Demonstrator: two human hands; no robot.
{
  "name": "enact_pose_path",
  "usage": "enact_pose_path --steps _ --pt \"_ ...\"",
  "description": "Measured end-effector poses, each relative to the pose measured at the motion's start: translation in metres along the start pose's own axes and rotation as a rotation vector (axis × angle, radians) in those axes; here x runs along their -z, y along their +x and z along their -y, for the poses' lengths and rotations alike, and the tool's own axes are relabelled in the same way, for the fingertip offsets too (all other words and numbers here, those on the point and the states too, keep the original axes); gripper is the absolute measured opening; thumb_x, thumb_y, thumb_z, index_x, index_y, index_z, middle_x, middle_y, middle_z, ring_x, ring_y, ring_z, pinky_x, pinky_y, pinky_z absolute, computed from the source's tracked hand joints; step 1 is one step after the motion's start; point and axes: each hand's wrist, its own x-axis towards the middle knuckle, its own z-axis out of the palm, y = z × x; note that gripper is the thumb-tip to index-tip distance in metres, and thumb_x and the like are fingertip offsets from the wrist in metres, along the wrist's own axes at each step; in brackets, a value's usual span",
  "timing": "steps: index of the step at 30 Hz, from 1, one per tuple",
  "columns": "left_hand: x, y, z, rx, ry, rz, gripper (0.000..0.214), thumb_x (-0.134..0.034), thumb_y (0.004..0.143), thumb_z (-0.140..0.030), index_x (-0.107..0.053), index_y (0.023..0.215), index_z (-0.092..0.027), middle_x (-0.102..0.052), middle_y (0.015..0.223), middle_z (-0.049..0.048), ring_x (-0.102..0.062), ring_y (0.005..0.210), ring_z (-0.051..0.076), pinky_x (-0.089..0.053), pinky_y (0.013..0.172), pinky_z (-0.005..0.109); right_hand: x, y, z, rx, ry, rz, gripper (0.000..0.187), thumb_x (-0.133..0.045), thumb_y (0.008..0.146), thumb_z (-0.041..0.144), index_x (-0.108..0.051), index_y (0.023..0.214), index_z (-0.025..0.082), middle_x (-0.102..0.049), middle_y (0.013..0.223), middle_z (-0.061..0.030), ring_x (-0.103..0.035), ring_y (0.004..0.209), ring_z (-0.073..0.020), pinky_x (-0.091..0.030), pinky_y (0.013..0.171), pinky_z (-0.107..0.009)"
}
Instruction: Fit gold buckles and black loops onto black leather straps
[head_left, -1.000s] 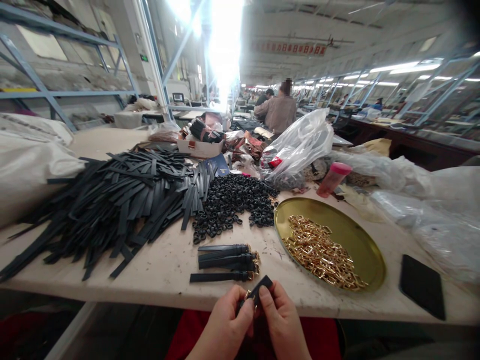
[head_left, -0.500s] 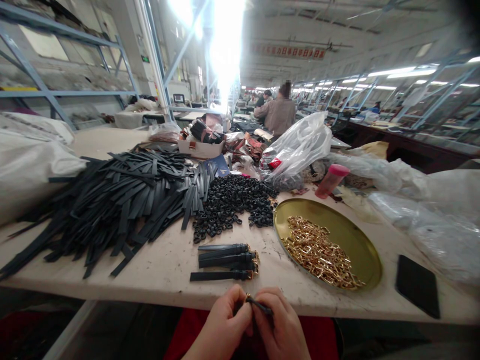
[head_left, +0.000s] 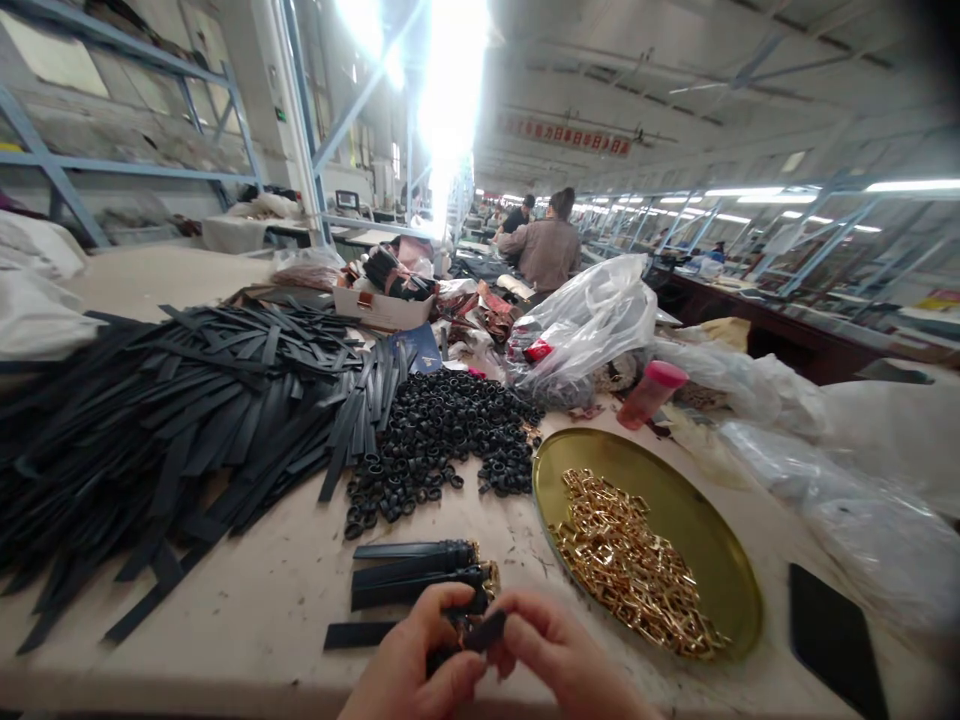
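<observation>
Here | our left hand (head_left: 427, 650) and right hand (head_left: 547, 645) pinch a flat black strap (head_left: 486, 632) | gold metal buckles (head_left: 637, 570) on round gold tray (head_left: 694, 515)

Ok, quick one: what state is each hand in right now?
Left hand: closed, holding a black strap.
Right hand: closed, pinching the same strap.

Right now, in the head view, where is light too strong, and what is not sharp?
Head view, top: the bright light burns out to white; head view, bottom: the black strap and right hand look slightly smeared; head view, background: the red-lettered banner is soft.
</observation>
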Motion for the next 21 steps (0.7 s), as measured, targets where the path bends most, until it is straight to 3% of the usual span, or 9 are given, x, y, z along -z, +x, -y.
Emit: enact_pose_path --steps 1,2,5,8,12,14,16,18,21 --pt "0.002 0.003 -0.002 -0.018 0.035 0.011 0.028 -0.051 0.074 -0.031 -0.05 0.098 -0.019 -0.054 0.061 -0.0055 -0.045 0.049 0.009 -0.032 0.049 0.019 0.013 0.013 0.0 -0.001 -0.159 -0.069 0.036 -0.038 0.085 0.046 -0.06 0.079 0.018 -0.057 0.063 -0.0007 -0.053 0.06 -0.0147 -0.04 0.057 -0.025" --pt "0.003 0.006 -0.002 -0.033 0.074 0.02 0.025 -0.049 0.076 -0.032 -0.054 0.096 -0.018 -0.053 0.059 -0.0053 -0.045 0.051 0.01 -0.033 0.051 0.019 0.026 0.028 -0.002 0.011 -0.401 -0.229 0.033 -0.037 0.087 0.041 -0.059 0.078 0.019 -0.057 0.064 -0.0007 -0.054 0.062 -0.0153 -0.041 0.059 -0.025" --pt "0.006 0.015 0.001 -0.038 0.106 0.003 0.027 -0.044 0.079 -0.04 -0.056 0.082 -0.016 -0.047 0.053 -0.0054 -0.043 0.051 0.01 -0.032 0.051 0.019 0.057 0.074 -0.014 -0.003 -0.579 -0.403 0.013 -0.047 0.081 0.022 -0.059 0.078 0.018 -0.058 0.082 -0.0066 -0.052 0.08 -0.0206 -0.036 0.074 -0.031" --pt "0.006 0.02 0.008 -0.016 0.074 -0.049 0.032 -0.042 0.077 -0.047 -0.053 0.077 -0.017 -0.042 0.051 -0.0065 -0.041 0.046 0.01 -0.031 0.048 0.019 0.069 0.103 -0.029 -0.025 -0.63 -0.451 0.013 -0.049 0.075 0.01 -0.057 0.067 0.018 -0.057 0.077 -0.0078 -0.05 0.081 -0.022 -0.033 0.076 -0.033" --pt "0.007 0.019 0.006 0.028 0.092 -0.126 0.028 -0.043 0.077 -0.045 -0.049 0.07 -0.018 -0.041 0.046 -0.0072 -0.04 0.044 0.01 -0.03 0.047 0.02 0.063 0.098 -0.029 -0.029 -0.568 -0.455 0.011 -0.05 0.075 0.012 -0.054 0.066 0.018 -0.054 0.076 -0.006 -0.048 0.078 -0.0207 -0.033 0.073 -0.032" --pt "0.006 0.019 -0.001 0.026 0.087 -0.18 0.026 -0.043 0.077 -0.042 -0.048 0.068 -0.019 -0.04 0.046 -0.0074 -0.04 0.045 0.01 -0.031 0.048 0.02 0.053 0.08 -0.021 -0.033 -0.504 -0.419 0.009 -0.05 0.078 0.022 -0.054 0.07 0.018 -0.052 0.073 -0.0027 -0.049 0.071 -0.018 -0.036 0.067 -0.03" --pt "0.003 0.02 -0.007 -0.008 0.069 -0.221 0.024 -0.043 0.078 -0.04 -0.049 0.068 -0.019 -0.041 0.048 -0.0071 -0.041 0.047 0.01 -0.032 0.049 0.02 0.037 0.058 -0.011 -0.061 -0.332 -0.338 0.02 -0.047 0.082 0.035 -0.052 0.072 0.019 -0.05 0.065 0.0008 -0.048 0.061 -0.0148 -0.039 0.059 -0.027" --pt "-0.001 0.021 -0.012 -0.056 0.065 -0.237 0.023 -0.043 0.079 -0.038 -0.051 0.07 -0.018 -0.043 0.051 -0.0061 -0.042 0.049 0.011 -0.033 0.05 0.02 0.016 0.037 -0.003 -0.13 0.088 -0.228 0.029 -0.044 0.083 0.045 -0.051 0.074 0.019 -0.049 0.061 0.0026 -0.047 0.056 -0.0124 -0.039 0.055 -0.025" --pt "-0.009 0.017 -0.012 -0.08 0.098 -0.218 0.024 -0.041 0.08 -0.037 -0.053 0.07 -0.018 -0.043 0.053 -0.0054 -0.041 0.049 0.011 -0.032 0.049 0.02 -0.01 0.015 0.003 -0.176 0.672 -0.169 0.03 -0.055 0.077 0.047 -0.051 0.07 0.018 -0.05 0.061 0.0033 -0.046 0.055 -0.01 -0.038 0.055 -0.023"
